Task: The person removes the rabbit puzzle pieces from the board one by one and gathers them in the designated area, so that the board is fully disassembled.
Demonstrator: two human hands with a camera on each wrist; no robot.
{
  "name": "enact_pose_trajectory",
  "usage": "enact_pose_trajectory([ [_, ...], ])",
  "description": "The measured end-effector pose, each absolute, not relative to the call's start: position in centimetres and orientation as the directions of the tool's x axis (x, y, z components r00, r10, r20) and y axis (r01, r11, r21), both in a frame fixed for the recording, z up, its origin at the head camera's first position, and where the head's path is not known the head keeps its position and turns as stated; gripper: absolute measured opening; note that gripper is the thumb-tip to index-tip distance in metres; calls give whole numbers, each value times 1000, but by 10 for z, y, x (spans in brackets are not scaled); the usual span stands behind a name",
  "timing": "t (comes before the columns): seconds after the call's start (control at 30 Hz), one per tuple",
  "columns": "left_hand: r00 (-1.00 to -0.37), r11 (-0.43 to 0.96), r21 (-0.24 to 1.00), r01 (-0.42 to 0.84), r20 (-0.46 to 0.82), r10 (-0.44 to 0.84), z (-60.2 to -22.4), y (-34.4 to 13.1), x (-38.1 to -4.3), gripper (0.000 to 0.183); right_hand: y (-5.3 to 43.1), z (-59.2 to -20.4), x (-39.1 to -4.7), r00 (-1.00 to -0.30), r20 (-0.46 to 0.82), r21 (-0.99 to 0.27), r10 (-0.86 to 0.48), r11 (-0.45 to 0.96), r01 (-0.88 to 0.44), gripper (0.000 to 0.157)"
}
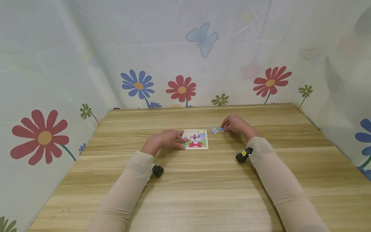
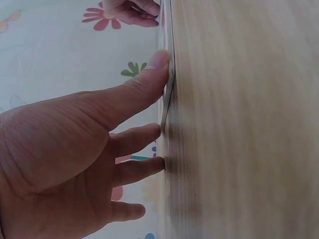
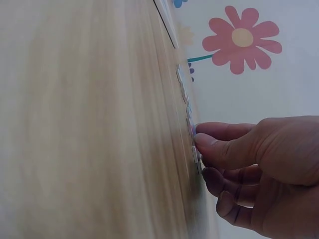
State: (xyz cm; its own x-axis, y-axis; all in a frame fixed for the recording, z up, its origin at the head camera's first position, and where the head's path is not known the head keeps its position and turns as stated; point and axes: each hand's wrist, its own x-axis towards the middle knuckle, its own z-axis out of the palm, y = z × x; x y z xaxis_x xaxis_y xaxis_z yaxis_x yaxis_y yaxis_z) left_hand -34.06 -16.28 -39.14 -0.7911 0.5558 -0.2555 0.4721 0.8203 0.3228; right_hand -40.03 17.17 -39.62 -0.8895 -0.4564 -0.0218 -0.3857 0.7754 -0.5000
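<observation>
Lying on the light-brown wood-grain table [image 1: 203, 183], in front of both arms: a small four-sided puzzle board with pale wooden frame [image 1: 200, 148]. Inside the frame, a white-and-red cartoon animal [image 1: 196, 140] on a green ground. Pointing with its head away from the person, and with its red lower part towards the near side. Cannot tell the long axis surely, because of the slanted view and the covered left edge.

Touching the left side of the board with the left hand [image 1: 168, 139], fingers loosely extended. With the right hand [image 1: 236, 123], to the right of the board, pinching a flat blue-and-red puzzle piece [image 1: 222, 129] between thumb and index finger. Just beside it, on the table, a blue puzzle piece with yellow-green mark [image 1: 214, 130]. On the black wrist device [image 1: 241, 157] at the right arm, a yellow label [image 1: 243, 153], too small for reading.
</observation>
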Motion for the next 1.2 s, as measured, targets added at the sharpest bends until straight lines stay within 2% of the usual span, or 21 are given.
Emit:
enact_pose_trajectory([
  [0.67, -796, 814, 360, 455, -245, 553, -392, -163, -342, 51, 169, -394, -398, -910, -47, -418, -411, 836, -356, 13],
  [1.2, -797, 822, 347, 451, -258, 546, -390, -163, -339, 51, 167, -394, -398, -913, -53, -424, -406, 837, -347, 11],
])
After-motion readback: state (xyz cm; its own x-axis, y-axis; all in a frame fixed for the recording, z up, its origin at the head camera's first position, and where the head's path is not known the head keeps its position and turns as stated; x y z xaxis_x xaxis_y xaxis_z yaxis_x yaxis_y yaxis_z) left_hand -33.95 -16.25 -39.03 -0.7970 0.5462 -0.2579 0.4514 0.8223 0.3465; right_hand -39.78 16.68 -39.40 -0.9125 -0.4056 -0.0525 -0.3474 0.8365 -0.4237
